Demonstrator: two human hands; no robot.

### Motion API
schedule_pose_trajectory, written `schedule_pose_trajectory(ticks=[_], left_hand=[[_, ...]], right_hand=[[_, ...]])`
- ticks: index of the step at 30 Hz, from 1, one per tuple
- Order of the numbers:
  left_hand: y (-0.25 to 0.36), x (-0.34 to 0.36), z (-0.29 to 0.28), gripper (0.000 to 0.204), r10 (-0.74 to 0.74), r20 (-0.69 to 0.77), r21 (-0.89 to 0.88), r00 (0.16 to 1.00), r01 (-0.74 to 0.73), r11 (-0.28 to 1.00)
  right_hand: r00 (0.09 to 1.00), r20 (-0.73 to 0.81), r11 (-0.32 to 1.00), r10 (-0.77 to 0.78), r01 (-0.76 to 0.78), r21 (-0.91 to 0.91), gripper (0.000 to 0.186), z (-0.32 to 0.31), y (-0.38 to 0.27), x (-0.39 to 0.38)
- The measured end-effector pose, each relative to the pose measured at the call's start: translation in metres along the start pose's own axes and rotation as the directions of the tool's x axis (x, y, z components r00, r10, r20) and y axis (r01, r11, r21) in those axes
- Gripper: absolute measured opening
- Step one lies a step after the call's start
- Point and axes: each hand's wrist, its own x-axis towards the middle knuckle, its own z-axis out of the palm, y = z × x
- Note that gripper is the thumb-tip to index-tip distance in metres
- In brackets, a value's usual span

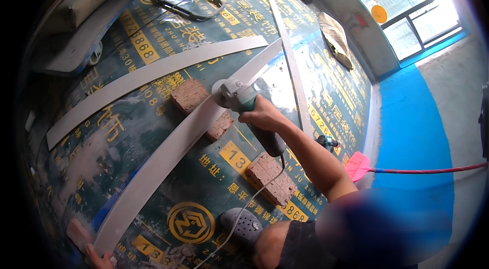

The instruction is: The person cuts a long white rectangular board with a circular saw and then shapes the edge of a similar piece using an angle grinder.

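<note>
Angle grinder [239,97], one: metal head, green-grey body, disc at the left. It lay over the far half of the pale strip; whether the disc touched or spun could not be told.

Right hand [265,115], bare: fingers clamped round the grinder body, close behind the head. Hazard: a kick from a pinched disc could have thrown the tool toward that wrist, the one hand seen on it.

Pale strip [193,126], one, long and flat: it ran from near left to far middle, crossing brickwork [189,95] that showed on both sides of it; one brick or two, not clear. Hazard: with so narrow a support under the grinder, the strip could have rocked, slid or cracked under uneven pressure.

Left hand [99,260], bare, cut by the near rim: fingertips at the strip's near end; whether they gripped or merely steadied it could not be told. Hazard: a loose hold could have let the strip swing.

Cable [255,194], pale: it passed over the loose brick [272,180] at right and by the grey clog [249,225]. Hazard: a snag there could have jerked the grinder.

Ground sheet [188,192], green, printed: a disc slipping off the edge could have torn it.
</note>
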Motion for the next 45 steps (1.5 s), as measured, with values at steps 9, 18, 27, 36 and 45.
schedule_pose_trajectory(ticks=[9,18,27,36,45], left_hand=[[0.027,0.003,-0.026,0.067,0.060,0.028,0.015,0.998,-0.060,0.998],[0.025,0.005,-0.023,0.063,0.073,0.025,-0.056,0.997,-0.071,0.996],[0.004,-0.003,-0.015,0.065,0.064,0.020,0.011,0.998,-0.064,0.998],[0.008,0.002,-0.018,0.067,0.032,0.092,0.040,0.995,-0.036,0.999],[-0.040,-0.022,0.034,0.083,-0.192,-0.027,-0.221,0.981,0.182,0.958]], right_hand=[[0.995,-0.068,0.989,0.075,-0.066,0.131,0.051,-0.035,0.002,0.020],[0.977,-0.124,0.969,0.176,-0.150,0.197,0.046,-0.053,0.021,0.050],[0.956,-0.129,0.934,0.264,-0.220,0.282,0.048,-0.072,0.028,0.068],[0.982,-0.051,0.973,0.183,-0.173,0.155,0.048,-0.054,0.024,0.041],[0.994,0.090,0.998,-0.057,0.053,0.040,0.064,0.001,-0.037,-0.010]])
